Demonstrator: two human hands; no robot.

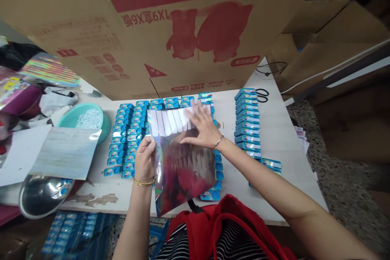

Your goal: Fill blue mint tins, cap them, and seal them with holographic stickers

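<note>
Bag: a shiny holographic bag (183, 166) lay on the table (274, 162) in front of the person, its lower end hanging past the near edge; its mirrored face reflected red.
White pieces: a row of white oblong pieces (170, 122) showed at the bag's far end; whether they sat inside or on top could not be told.
Left hand: the left hand (144, 160) pinched the bag's left edge between thumb and curled fingers; a gold bangle (144, 183) circled the wrist.
Right hand: the right hand (202, 128) lay flat with fingers spread, pressing on the bag's upper part beside the white pieces; a thin bracelet (218, 141) sat on the wrist.
Blue packs: small blue packs (128, 138) lay in rows under and to the left of the bag; a further column (246, 122) stood to the right, apart from the hands.
Scissors: black scissors (262, 95) rested at the far right of the table, just beyond that column.
Bowl: a teal bowl (70, 118) holding small white bits sat left of the rows.
Flat bag: another silvery bag (65, 152) lay just in front of the bowl.
Metal bowl: a steel bowl (42, 195) sat at the near left corner.
Carton: a big cardboard carton (170, 28) with red print stood behind the rows.
</note>
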